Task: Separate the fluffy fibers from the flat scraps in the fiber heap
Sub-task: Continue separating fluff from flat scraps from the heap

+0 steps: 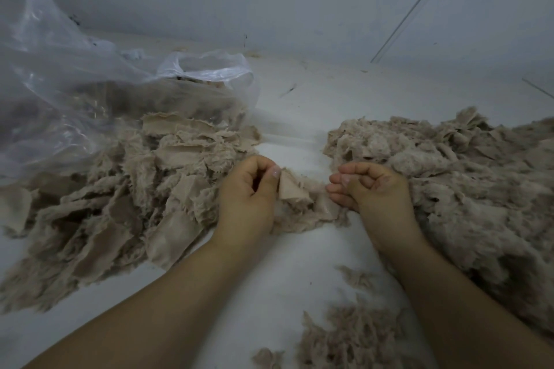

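Left hand (pixel 248 192) pinches a flat beige scrap (pixel 292 190) between thumb and curled fingers, the scrap standing up just at its 3 o'clock side. Right hand (pixel 370 186) sits a little apart at the scrap's 3 o'clock, fingers curled in toward the palm; whether they hold a tuft I cannot tell (the fingertips point at the scrap and hide the palm). Between the two hands a small mixed clump (pixel 302 216) of fuzz and cloth lies on the white tabletop (pixel 293 135).

Out at 9 o'clock from the left hand spreads a heap of flat scraps (pixel 120 195), torn pieces overlapping. Beyond it, toward 10 o'clock, a clear plastic bag (pixel 69 78) slumps open with more beige material inside. At 3 o'clock from the right hand lies the fluffy fiber pile (pixel 467 183), touching that wrist. Loose tufts (pixel 353 335) are scattered at 6 o'clock, between the forearms.
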`<state>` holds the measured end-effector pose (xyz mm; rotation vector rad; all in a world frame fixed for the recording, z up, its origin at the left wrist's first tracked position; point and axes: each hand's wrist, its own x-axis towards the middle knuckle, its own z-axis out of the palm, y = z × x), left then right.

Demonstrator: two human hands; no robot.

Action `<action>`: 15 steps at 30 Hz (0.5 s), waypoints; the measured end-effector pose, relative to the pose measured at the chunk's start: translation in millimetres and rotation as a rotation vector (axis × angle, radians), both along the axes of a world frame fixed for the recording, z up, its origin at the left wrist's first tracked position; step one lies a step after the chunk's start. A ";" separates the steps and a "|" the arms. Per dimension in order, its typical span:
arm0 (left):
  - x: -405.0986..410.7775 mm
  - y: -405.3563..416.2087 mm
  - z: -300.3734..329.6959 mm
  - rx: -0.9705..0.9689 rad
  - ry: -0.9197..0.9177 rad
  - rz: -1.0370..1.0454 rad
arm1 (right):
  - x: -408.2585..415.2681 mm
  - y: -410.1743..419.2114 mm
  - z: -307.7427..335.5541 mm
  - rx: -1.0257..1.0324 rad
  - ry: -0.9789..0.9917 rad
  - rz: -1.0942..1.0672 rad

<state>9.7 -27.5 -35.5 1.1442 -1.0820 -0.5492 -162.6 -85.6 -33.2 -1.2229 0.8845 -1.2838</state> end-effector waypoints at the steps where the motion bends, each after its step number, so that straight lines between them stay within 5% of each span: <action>1: 0.7 -0.1 -0.4 0.009 0.033 -0.008 | 0.0 0.4 -0.1 -0.044 0.036 0.009; 5: -4.4 0.6 -1.8 0.015 0.079 -0.091 | 4.8 7.0 -0.7 -0.246 0.288 0.103; 15: -13.1 5.6 -2.6 0.057 0.022 -0.263 | 4.7 6.3 0.4 -0.111 0.190 0.218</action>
